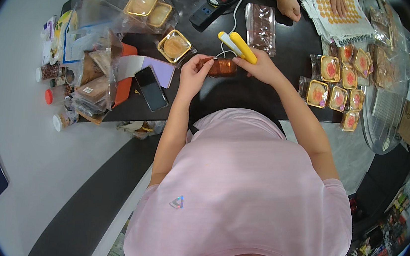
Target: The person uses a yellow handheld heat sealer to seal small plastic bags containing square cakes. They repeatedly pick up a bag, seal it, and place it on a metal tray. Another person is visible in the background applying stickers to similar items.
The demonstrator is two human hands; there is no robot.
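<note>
In my right hand is a yellow heat sealer shaped like a hair straightener, its two arms parted at the far end. A white cord runs near it. The thumb and fingers of my left hand pinch the left end of a small shiny brown packet. That packet lies between my hands, just below the sealer; its contents are hard to make out. Up and left of my left hand rests a round pastry in a gold tray. A dark phone lies left of my left wrist.
Wrapped pastries with red marks sit in gold trays at right. Brown bags lie beyond the sealer, beside a black power strip. Another person's hand rests on a sticker sheet. Jars and bags line the left.
</note>
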